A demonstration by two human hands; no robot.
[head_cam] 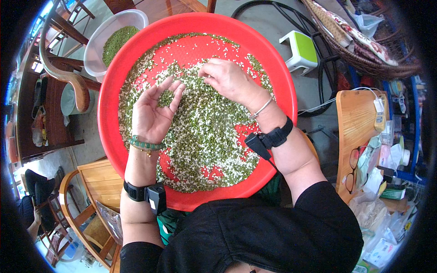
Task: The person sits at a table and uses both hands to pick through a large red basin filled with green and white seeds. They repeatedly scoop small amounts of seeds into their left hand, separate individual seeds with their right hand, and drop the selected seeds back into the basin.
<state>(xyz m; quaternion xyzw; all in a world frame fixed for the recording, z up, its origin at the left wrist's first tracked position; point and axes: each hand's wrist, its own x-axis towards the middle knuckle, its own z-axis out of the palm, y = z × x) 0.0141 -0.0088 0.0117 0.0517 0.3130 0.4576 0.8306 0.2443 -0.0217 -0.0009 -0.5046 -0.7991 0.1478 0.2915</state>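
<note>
A big round red plastic tray (112, 143) lies before me, strewn with green beans mixed with small white pieces (208, 126). Over its left part my left hand (153, 112) is turned palm up, its fingers slightly curled around a small heap of green beans (166, 98). My right hand (227, 80) is palm down above the upper middle of the mixture, thumb and fingertips brought close together near the beans. Whether anything is pinched between those fingertips cannot be seen.
Behind the tray at the upper left is a translucent plastic basin (94, 56) holding green beans. A white and green stool (302, 49) stands beyond its right rim. Wooden chairs (99, 177) flank me, and a wicker basket (375, 68) with cloth is at the upper right.
</note>
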